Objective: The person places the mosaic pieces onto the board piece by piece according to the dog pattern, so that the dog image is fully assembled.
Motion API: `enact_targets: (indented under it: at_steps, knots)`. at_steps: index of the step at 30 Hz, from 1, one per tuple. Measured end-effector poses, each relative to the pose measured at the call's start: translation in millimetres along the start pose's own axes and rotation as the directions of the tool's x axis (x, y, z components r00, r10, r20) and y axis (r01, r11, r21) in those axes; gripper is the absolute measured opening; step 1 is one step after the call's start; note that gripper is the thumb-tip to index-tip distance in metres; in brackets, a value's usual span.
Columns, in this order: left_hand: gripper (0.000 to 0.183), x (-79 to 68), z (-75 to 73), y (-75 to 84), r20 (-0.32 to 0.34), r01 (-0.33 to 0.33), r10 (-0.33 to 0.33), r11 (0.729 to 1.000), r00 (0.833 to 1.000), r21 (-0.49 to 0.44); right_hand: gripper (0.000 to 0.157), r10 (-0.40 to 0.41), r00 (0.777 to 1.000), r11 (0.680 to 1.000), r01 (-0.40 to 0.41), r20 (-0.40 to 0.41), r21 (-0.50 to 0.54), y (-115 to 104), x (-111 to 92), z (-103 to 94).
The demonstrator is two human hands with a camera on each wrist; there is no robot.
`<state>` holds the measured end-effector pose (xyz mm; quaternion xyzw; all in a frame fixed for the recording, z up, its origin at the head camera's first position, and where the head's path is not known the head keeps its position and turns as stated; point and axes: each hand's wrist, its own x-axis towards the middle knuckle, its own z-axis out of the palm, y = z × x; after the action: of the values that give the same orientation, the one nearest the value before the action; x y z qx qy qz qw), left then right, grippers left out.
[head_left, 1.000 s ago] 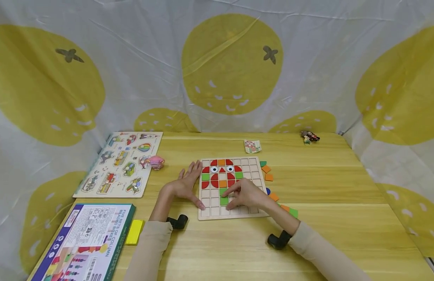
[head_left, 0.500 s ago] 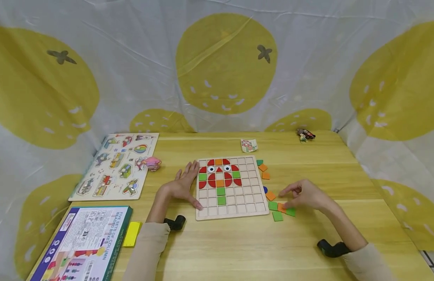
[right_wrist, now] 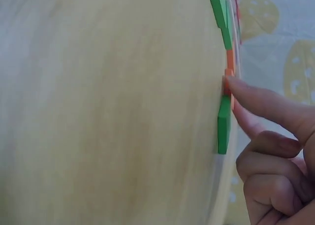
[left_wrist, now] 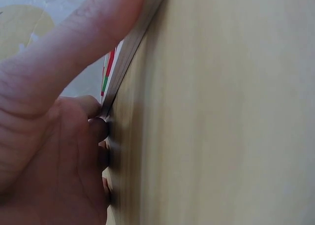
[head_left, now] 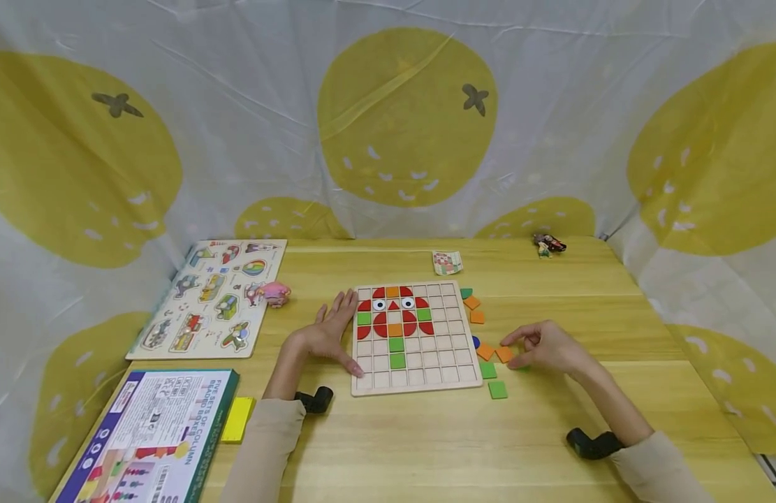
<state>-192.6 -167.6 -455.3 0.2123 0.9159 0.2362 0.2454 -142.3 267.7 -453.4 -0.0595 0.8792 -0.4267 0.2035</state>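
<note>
Board point(head_left: 429, 362), part-filled, is being touched by the spread left hand point(head_left: 327, 337); right of it, an orange tile point(head_left: 503, 354) is being pinched by the right hand point(head_left: 547, 348), green tiles point(head_left: 497, 390) being left loose.

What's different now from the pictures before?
The right hand left the board and went right, to the loose tiles. It now pinches an orange tile, which has slid a little forward. The left hand stayed at the board's left edge, and the tile picture looks the same.
</note>
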Motion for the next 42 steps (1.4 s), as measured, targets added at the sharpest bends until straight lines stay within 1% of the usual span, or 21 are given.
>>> enact_targets:
  at_steps: [3,8,10,14,18,22,27,30,33,35,37,39,42]
  knots:
    - [0.148,0.2,-0.8,-0.2,0.000,0.004,-0.004,1.000,1.000,-0.001,0.035,0.034,0.999,0.999,-0.034,-0.012,-0.003,-2,2,1.1]
    - [0.148,0.3,-1.2,0.0,-0.003,0.006,-0.006,1.000,1.000,-0.004,0.036,0.043,0.999,0.999,-0.043,-0.023,0.020,-1,3,0.3]
    - [0.148,0.1,-0.9,0.3,-0.002,0.004,-0.004,1.000,1.000,-0.002,0.040,0.047,0.999,0.998,-0.047,-0.012,0.034,1,1,-1.6]
    - [0.148,-0.1,0.1,0.7,-0.001,0.001,-0.001,1.000,1.000,-0.001,0.047,0.046,0.998,0.997,-0.048,0.035,0.065,7,-6,-8.6]
    - [0.148,0.0,0.9,0.7,-0.001,0.000,0.000,1.000,1.000,-0.004,0.045,0.023,0.998,0.997,-0.028,0.061,0.076,14,-13,-15.4]
    - [0.148,0.0,1.1,0.6,0.001,0.006,-0.006,1.000,1.000,-0.001,0.041,0.011,0.999,0.998,-0.014,0.031,0.065,19,-14,-17.9]
    - [0.148,0.3,0.4,0.6,0.001,0.006,-0.006,1.000,1.000,0.001,0.042,0.027,1.000,0.997,-0.028,0.007,0.068,22,-13,-19.6]
    - [0.148,-0.1,0.0,0.6,-0.001,0.004,-0.004,1.000,1.000,0.007,0.040,0.036,0.999,0.998,-0.036,-0.007,0.045,22,-13,-21.1]
    - [0.148,-0.6,-0.1,0.6,-0.001,0.003,-0.003,1.000,1.000,0.007,0.038,0.016,0.999,1.000,-0.015,-0.045,0.011,16,-13,-19.6]
    - [0.148,-0.9,-0.2,0.5,-0.001,0.005,-0.005,1.000,1.000,0.006,0.037,-0.014,0.998,1.000,0.014,-0.064,0.005,7,-11,-13.9]
    - [0.147,-1.1,-0.2,0.3,-0.002,0.004,-0.004,1.000,1.000,0.005,0.036,-0.034,0.997,0.999,0.035,-0.066,0.013,-8,-7,-1.8]
    - [0.148,-1.0,-0.1,0.1,-0.004,0.001,-0.001,1.000,1.000,0.008,0.034,-0.046,0.998,0.999,0.047,-0.048,0.022,-26,0,16.6]
    - [0.148,-0.4,0.5,0.2,-0.006,-0.007,0.007,1.000,1.000,0.011,0.029,-0.063,0.998,0.998,0.063,-0.002,0.028,-55,12,51.1]
